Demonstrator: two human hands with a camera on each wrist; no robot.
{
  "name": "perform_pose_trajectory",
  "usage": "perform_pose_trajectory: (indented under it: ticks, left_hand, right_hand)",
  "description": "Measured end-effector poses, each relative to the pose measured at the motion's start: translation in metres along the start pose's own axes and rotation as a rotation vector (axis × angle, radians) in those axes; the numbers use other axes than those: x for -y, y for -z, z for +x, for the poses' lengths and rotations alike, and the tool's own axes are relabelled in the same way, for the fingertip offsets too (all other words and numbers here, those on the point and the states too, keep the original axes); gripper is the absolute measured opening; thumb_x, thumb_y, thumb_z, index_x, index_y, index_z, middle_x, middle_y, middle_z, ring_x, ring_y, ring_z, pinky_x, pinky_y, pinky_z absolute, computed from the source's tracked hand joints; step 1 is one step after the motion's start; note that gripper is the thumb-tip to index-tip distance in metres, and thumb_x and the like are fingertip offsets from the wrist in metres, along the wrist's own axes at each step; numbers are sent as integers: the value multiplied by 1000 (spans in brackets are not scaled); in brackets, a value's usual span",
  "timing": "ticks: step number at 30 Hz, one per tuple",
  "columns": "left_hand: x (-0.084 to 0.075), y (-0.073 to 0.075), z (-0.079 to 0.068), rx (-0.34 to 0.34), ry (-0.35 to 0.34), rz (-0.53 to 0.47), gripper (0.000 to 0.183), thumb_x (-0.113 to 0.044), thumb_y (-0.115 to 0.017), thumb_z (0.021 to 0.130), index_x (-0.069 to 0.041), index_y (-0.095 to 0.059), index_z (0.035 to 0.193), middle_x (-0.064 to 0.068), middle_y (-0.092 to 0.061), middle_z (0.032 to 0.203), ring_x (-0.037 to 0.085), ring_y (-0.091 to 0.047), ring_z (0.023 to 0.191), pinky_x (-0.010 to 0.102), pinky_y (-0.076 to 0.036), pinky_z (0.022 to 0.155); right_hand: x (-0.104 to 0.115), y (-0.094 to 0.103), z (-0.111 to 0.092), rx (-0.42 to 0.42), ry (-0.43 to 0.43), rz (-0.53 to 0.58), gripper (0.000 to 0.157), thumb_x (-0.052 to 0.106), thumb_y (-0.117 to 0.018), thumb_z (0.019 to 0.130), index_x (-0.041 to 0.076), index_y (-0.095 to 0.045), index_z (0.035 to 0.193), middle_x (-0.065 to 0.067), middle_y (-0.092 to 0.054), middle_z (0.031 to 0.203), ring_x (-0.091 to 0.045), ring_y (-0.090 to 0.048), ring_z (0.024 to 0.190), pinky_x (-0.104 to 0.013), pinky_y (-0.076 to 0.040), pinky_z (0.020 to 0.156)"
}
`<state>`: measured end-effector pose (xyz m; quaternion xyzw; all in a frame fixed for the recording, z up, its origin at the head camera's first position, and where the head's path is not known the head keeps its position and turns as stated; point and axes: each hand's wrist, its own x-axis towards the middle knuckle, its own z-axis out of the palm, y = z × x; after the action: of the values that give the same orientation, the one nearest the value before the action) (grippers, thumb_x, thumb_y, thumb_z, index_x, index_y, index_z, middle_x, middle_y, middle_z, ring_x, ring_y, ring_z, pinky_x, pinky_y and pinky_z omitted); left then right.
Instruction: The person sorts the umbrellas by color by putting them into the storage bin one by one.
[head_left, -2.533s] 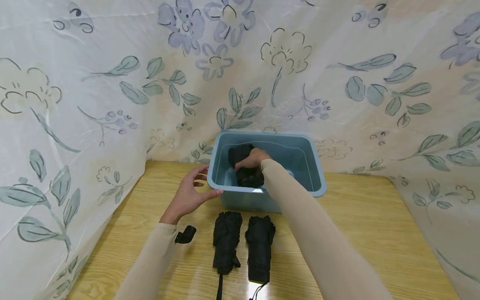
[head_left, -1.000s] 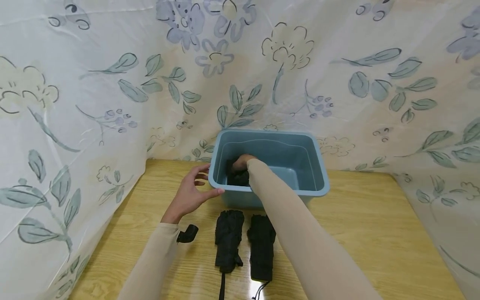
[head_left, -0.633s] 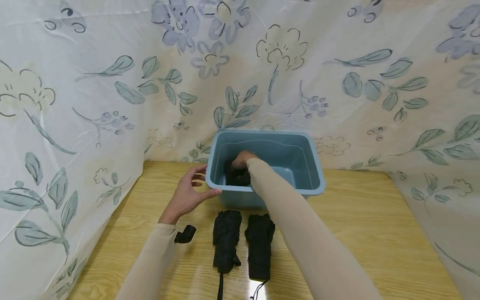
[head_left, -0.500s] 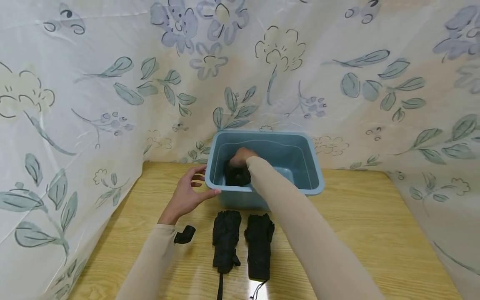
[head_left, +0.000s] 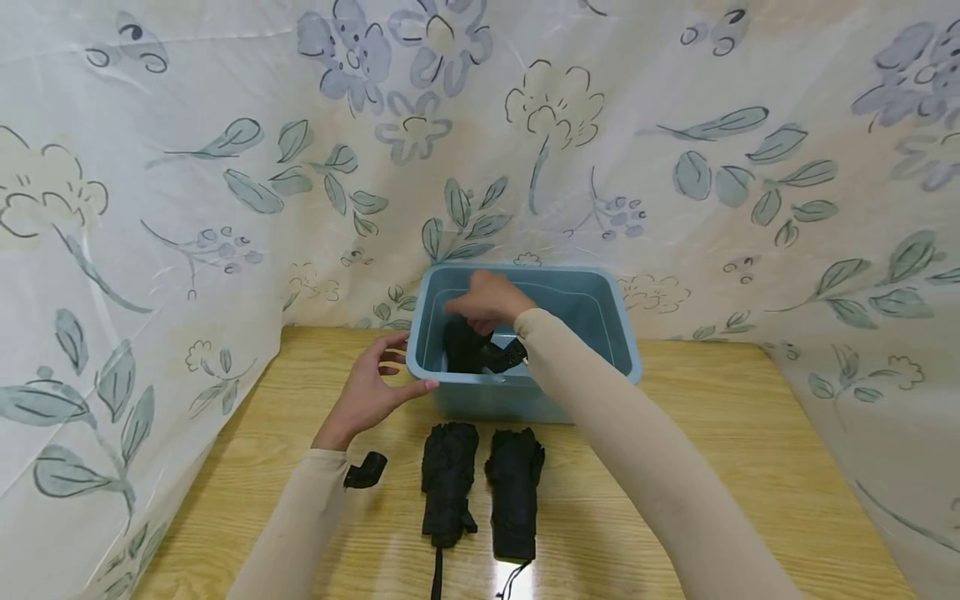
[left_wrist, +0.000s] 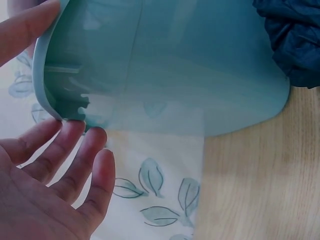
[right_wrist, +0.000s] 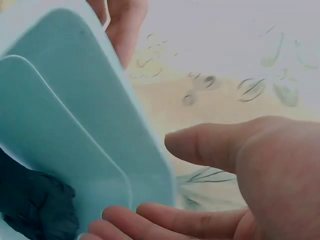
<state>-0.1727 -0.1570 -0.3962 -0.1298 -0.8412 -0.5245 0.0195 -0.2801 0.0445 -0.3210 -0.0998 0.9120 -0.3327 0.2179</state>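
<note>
A blue plastic bin point(head_left: 495, 405) stands at the back of the table. My left hand point(head_left: 371, 390) holds its front left corner, thumb on the front rim and fingers along the left side; fingertips meet the rim in the left wrist view. Inside, on the left, lies a black folded umbrella point(head_left: 462, 348), its crumpled cloth point(right_wrist: 37, 200) also visible in the right wrist view. Above it, my right hand point(head_left: 491, 297) is raised with fingers extended and nothing held. Two more folded black umbrellas point(head_left: 448, 483) point(head_left: 514, 496) lie side by side in front of the bin.
Floral cloth point(head_left: 465, 125) hangs behind and at both sides of the wooden table point(head_left: 712, 450). Small black cameras are strapped at the left wrist point(head_left: 366, 471) and right wrist point(head_left: 506, 357). Cords from the umbrellas trail toward the near edge.
My right hand lowered a black umbrella into the bin's left side, let go of it and rose toward the rim. The left hand stayed at the corner.
</note>
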Motion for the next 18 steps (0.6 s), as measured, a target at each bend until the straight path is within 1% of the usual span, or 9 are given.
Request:
perform_pose_trajectory:
  ticks: [2,4,5,6,8,9,11,13,18]
  left_hand:
    - [6,-1,2,-1,0,-2,76,-28,-79,76,-5,-40,138,11,-49,126,27,-49,109,48,-41,90]
    - [8,-2,3,-1,5,-15,77,-29,-80,75,-6,-41,138,10,-49,126,28,-49,109,48,-40,91]
    - [9,-2,3,1,4,-18,77,-29,-80,75,-6,-41,138,10,-49,126,28,-49,109,49,-40,91]
    - [3,-1,2,4,7,-20,76,-26,-79,76,-4,-40,138,12,-49,126,29,-48,109,49,-40,91]
    - [-7,0,-1,10,10,-25,74,-21,-79,77,-1,-40,137,16,-49,126,33,-48,109,51,-40,91]
    - [-9,1,-1,12,13,-22,74,-21,-78,77,-1,-40,137,16,-49,126,32,-48,109,50,-40,91]
    - [-12,1,-2,14,18,-16,74,-21,-78,77,-1,-40,137,16,-49,126,31,-48,109,49,-40,91]
    - [-12,1,-2,11,20,-14,73,-21,-78,77,-2,-40,137,16,-49,126,31,-48,109,49,-40,91]
    - [-10,1,-1,3,10,-16,73,-21,-79,77,-2,-41,136,16,-50,125,32,-49,109,50,-40,90]
  right_hand:
    - [-2,3,-8,-14,38,-37,42,41,-63,87,5,-56,66,-9,-56,62,-26,-60,60,-32,-53,57]
    - [-3,6,-17,-38,76,-87,41,44,-63,86,11,-58,62,-3,-53,56,-21,-54,54,-30,-47,52]
    - [-4,8,-23,-48,95,-110,39,45,-63,86,13,-61,64,0,-52,56,-18,-52,52,-30,-46,52]
    - [-4,9,-29,-62,107,-130,37,46,-63,86,14,-64,68,2,-54,60,-16,-52,54,-30,-45,54]
    - [-6,10,-43,-88,133,-151,35,48,-63,86,13,-69,87,1,-62,77,-15,-56,65,-32,-46,59]
    - [-7,11,-50,-103,149,-156,38,47,-63,86,12,-69,98,-1,-65,88,-16,-59,73,-33,-48,65]
    - [-11,11,-63,-127,179,-153,44,48,-62,86,10,-66,108,-2,-64,99,-16,-60,84,-35,-49,72]
    - [-16,10,-75,-149,195,-137,46,48,-62,86,10,-64,112,-3,-63,103,-16,-60,88,-36,-49,76]
    - [-29,6,-100,-222,233,-98,43,47,-64,85,13,-63,112,2,-63,98,-13,-59,87,-34,-49,75]
